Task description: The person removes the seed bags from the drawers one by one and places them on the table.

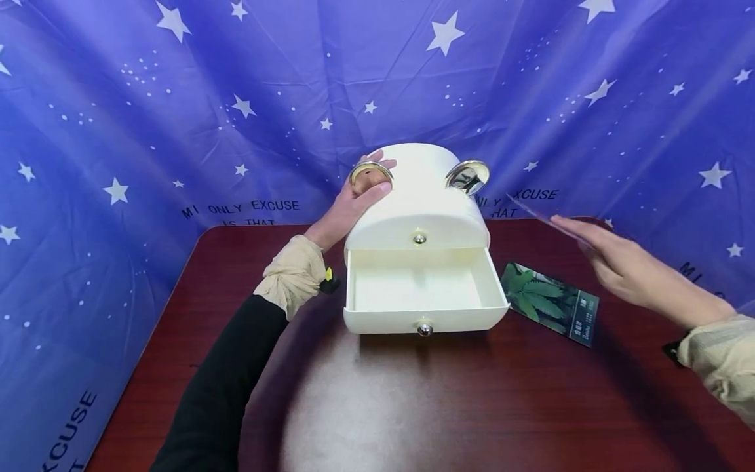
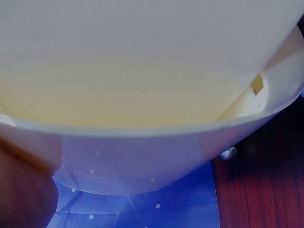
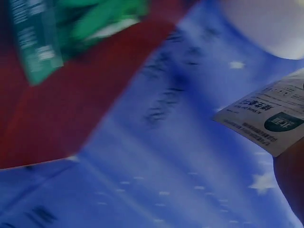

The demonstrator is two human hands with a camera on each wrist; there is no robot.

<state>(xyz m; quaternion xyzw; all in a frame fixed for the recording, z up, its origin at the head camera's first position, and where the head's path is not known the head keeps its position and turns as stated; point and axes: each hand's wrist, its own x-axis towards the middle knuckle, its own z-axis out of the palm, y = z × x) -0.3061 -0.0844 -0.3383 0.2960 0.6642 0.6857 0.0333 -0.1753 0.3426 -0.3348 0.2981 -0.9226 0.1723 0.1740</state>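
Note:
A white storage box (image 1: 415,190) with two round gold-rimmed ears stands on the table, its lower drawer (image 1: 426,321) pulled out and bare inside. The upper drawer, with a small silver knob (image 1: 419,238), is closed. My left hand (image 1: 360,196) grips the box at its left ear (image 1: 371,178), thumb on the near side and fingers past the ear. Out to the right, my right hand (image 1: 619,262) pinches a thin flat packet, seen nearly edge-on. The right wrist view shows this packet (image 3: 268,114) as pale, with small print and a dark green logo.
A dark green flat packet (image 1: 548,303) with a leaf picture lies on the table just right of the pulled-out drawer. The dark red wooden table (image 1: 531,406) ends at a blue star-patterned curtain (image 1: 295,78) behind and at the left.

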